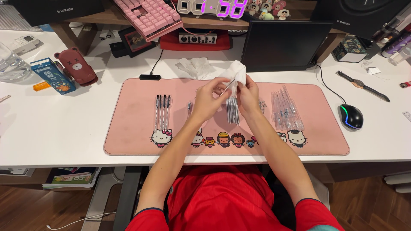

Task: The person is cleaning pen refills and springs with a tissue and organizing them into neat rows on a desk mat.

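Both hands meet above the middle of a pink desk mat [132, 128]. My left hand [209, 97] pinches one end of a thin pen part, and my right hand [248, 95] holds a crumpled white tissue [235, 72] against it. Under the hands lies a bundle of thin dark refills [232, 110]. Three assembled pens [162, 111] lie side by side on the mat's left half. A pile of clear pen barrels [286, 110] lies on its right half. A few small pen parts [189, 107] rest just left of the hands.
A black mouse [351, 116] and a wristwatch [362, 85] lie right of the mat. A dark monitor [284, 45] stands behind. At left are a blue box [53, 76], a brown bear pencil case [76, 66] and a clear plastic container [10, 64]. Crumpled plastic wrap [195, 67] lies behind the mat.
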